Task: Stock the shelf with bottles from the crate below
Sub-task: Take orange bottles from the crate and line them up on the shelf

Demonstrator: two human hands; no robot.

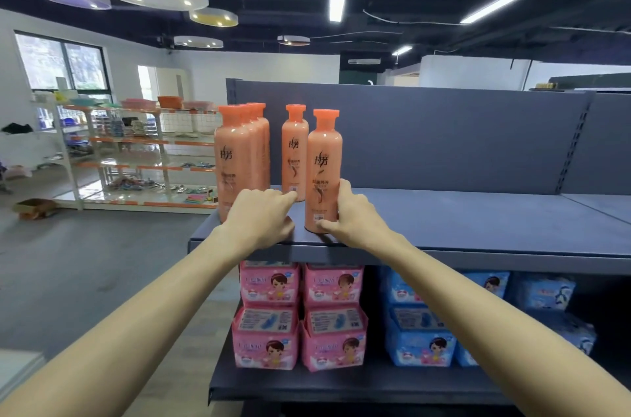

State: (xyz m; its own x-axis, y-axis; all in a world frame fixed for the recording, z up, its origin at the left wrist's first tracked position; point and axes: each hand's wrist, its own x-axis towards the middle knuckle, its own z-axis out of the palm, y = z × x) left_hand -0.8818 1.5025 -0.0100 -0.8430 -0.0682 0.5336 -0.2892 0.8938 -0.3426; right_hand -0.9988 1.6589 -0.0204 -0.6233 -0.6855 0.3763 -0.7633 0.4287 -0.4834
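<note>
Several orange bottles stand upright on the dark grey top shelf (478, 222). A row of them (239, 157) lines the shelf's left end. One bottle (294, 147) stands further back in a second row. In front of it, near the shelf edge, is another bottle (322, 164); my right hand (355, 211) grips its lower right side. My left hand (263, 215) rests on the shelf edge with fingers loosely curled, the forefinger touching the base of the back bottle. The crate is out of view.
The shelf's back panel (444, 136) rises behind the bottles. On the shelf below sit pink packs (300, 314) and blue packs (423, 334). A white rack with orange trim (136, 150) stands across the floor at the left.
</note>
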